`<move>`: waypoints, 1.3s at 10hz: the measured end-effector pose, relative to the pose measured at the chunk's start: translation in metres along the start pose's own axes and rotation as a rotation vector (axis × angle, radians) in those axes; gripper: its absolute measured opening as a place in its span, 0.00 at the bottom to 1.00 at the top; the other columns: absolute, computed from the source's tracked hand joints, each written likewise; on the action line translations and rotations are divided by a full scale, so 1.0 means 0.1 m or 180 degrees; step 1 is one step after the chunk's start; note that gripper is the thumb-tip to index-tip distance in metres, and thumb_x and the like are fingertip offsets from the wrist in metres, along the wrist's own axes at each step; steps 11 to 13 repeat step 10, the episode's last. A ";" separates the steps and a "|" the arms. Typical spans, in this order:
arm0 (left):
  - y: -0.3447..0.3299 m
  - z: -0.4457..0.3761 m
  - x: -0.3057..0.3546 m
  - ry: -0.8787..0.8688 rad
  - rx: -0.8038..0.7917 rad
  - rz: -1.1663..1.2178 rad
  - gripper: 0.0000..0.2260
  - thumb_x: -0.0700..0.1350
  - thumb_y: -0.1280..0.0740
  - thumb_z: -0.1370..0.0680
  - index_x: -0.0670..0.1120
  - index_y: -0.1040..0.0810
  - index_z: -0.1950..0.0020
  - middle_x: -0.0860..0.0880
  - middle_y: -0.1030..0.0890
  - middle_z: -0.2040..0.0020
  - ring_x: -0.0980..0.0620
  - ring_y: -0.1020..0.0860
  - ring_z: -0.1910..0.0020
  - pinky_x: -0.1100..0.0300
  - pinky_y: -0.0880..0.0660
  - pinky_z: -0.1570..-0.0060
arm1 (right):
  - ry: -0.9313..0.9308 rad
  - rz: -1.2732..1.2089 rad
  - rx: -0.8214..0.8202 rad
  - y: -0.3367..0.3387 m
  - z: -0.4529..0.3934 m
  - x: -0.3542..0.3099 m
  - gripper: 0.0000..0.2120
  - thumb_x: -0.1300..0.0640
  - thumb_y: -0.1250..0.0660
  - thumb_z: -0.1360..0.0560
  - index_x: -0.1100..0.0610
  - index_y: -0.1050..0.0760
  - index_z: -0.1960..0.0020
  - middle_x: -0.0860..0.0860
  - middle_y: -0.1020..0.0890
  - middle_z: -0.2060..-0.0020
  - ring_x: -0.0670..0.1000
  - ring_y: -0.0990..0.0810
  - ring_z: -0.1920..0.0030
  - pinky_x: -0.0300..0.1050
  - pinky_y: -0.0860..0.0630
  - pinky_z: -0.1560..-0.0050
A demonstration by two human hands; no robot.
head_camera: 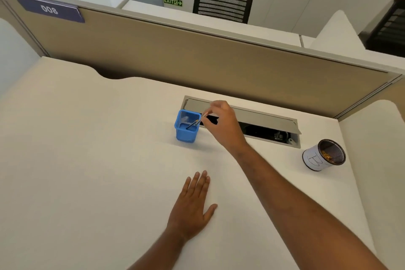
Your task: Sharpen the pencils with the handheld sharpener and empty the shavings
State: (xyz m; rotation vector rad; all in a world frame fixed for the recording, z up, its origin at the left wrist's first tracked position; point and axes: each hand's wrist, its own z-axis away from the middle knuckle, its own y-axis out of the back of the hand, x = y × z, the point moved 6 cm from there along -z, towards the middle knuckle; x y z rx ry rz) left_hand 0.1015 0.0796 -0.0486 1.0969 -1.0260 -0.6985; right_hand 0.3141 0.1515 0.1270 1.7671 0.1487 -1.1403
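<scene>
item: pencil (195, 123), slim, dark. location: tip down inside the blue mesh holder (187, 126) at the far middle of the bench (87, 160); long axis tilted, upper end leaning toward the right. right hand (221, 125): reaching forward, fingertips pinching the pencil's upper end just beside the holder's rim. left hand (194, 205): flat on the bench, fingers straight, holding nothing, well nearer the body. black mesh cup (324, 155) with white label, shavings inside, far right. sharpener: not visible.
</scene>
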 end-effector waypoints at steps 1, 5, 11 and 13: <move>-0.02 0.00 -0.01 0.0022 0.0016 0.0042 0.36 0.64 0.46 0.12 0.44 0.48 0.10 0.47 0.49 0.08 0.45 0.50 0.10 0.47 0.53 0.15 | -0.0007 0.0483 -0.0267 -0.27 -0.25 -0.04 0.03 0.55 0.25 0.21 0.53 0.14 0.49 0.50 0.24 0.28 0.52 0.29 0.27 0.51 0.29 0.30; -0.01 -0.01 0.00 0.0029 0.0078 -0.0014 0.36 0.64 0.44 0.13 0.43 0.43 0.11 0.45 0.43 0.10 0.45 0.43 0.11 0.48 0.51 0.17 | -0.0091 0.1951 -0.0680 -0.84 -0.54 -0.09 0.12 0.46 0.22 0.24 0.51 0.13 0.44 0.49 0.21 0.44 0.52 0.24 0.39 0.50 0.37 0.46; -0.01 0.01 0.00 0.0096 -0.0019 0.0147 0.37 0.65 0.48 0.12 0.46 0.49 0.10 0.49 0.50 0.09 0.47 0.51 0.10 0.49 0.56 0.16 | 0.0086 0.0921 0.0071 -0.23 0.10 0.03 0.03 0.51 0.29 0.18 0.49 0.18 0.49 0.47 0.22 0.32 0.48 0.25 0.30 0.48 0.43 0.35; -0.01 0.01 0.00 0.0096 -0.0019 0.0147 0.37 0.65 0.48 0.12 0.46 0.49 0.10 0.49 0.50 0.09 0.47 0.51 0.10 0.49 0.56 0.16 | 0.0086 0.0921 0.0071 -0.23 0.10 0.03 0.03 0.51 0.29 0.18 0.49 0.18 0.49 0.47 0.22 0.32 0.48 0.25 0.30 0.48 0.43 0.35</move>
